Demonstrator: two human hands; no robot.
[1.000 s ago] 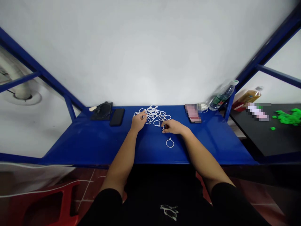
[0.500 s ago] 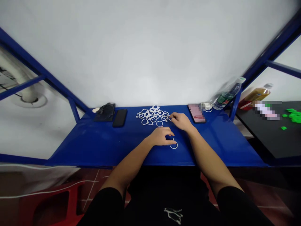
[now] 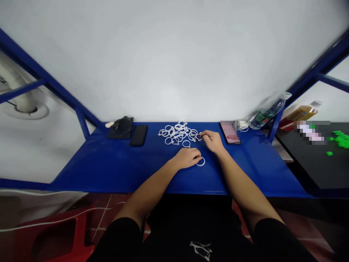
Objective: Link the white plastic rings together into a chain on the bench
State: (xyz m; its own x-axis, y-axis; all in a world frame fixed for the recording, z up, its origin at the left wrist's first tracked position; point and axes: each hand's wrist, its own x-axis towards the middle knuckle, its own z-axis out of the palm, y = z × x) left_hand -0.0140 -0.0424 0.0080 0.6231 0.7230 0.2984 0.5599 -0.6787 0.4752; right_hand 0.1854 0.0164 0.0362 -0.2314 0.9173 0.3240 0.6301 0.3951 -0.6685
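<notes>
A pile of several white plastic rings (image 3: 178,134) lies at the back middle of the blue table (image 3: 109,163). My left hand (image 3: 187,158) rests on the table with its fingers curled, pinching a single white ring (image 3: 201,162) that lies apart from the pile. My right hand (image 3: 212,140) is at the pile's right edge, fingers pinched on a ring (image 3: 198,137) there.
A black phone (image 3: 139,135) and a black pouch (image 3: 120,127) lie at the back left. A phone (image 3: 230,132) and a tilted water bottle (image 3: 268,110) are at the back right. A black table with green pieces (image 3: 339,138) stands to the right. A red stool (image 3: 54,236) is at the lower left.
My left hand left the pile and came down to the single ring. My right hand moved from the pile's front up to its right edge. The camera shifted slightly.
</notes>
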